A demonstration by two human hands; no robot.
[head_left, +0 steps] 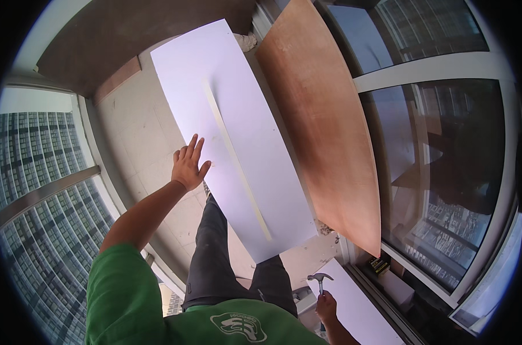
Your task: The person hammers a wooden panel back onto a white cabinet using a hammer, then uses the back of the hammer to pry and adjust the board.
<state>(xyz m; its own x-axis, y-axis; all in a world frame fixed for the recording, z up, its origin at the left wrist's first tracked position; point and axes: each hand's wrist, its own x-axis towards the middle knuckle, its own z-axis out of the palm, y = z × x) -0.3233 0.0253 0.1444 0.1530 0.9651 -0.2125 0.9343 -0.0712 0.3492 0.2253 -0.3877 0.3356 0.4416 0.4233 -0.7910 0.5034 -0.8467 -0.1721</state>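
Observation:
A long white board lies slanted in front of me, and a narrow cream strip runs along its middle. My left hand is at the board's left edge, fingers spread, holding nothing; whether it presses on the surface I cannot tell. Low on the right, my right hand is closed round the handle of a claw hammer. The hammer is upright, head on top, apart from the board.
A large brown wooden panel leans along the glass windows at right. Another white panel is beside my right hand. A dark brown board stands at the back. Pale floor tiles show at left, next to a window frame.

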